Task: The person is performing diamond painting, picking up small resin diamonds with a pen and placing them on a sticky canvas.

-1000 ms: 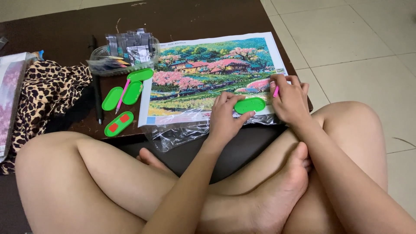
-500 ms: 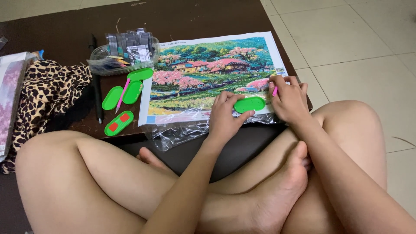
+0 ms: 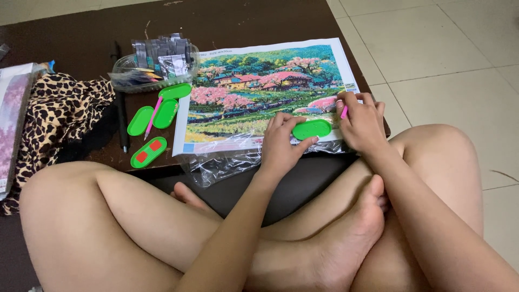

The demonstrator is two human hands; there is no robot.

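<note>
A colourful landscape canvas (image 3: 254,92) of small beads lies on a dark low table (image 3: 81,32). My left hand (image 3: 281,146) holds a green oval tray (image 3: 312,129) at the canvas's near edge. My right hand (image 3: 361,121) grips a pink pen tool (image 3: 344,112), its tip on the canvas's right side near pink blossoms. Clear plastic film (image 3: 227,159) hangs from under the canvas toward my crossed legs.
Left of the canvas lie several green oval trays (image 3: 152,113), a second pink pen (image 3: 153,116), a black pen (image 3: 122,121) and a clear tub of bead packets (image 3: 154,65). A leopard-print cloth (image 3: 54,119) covers the table's left end. Tiled floor (image 3: 448,59) lies to the right.
</note>
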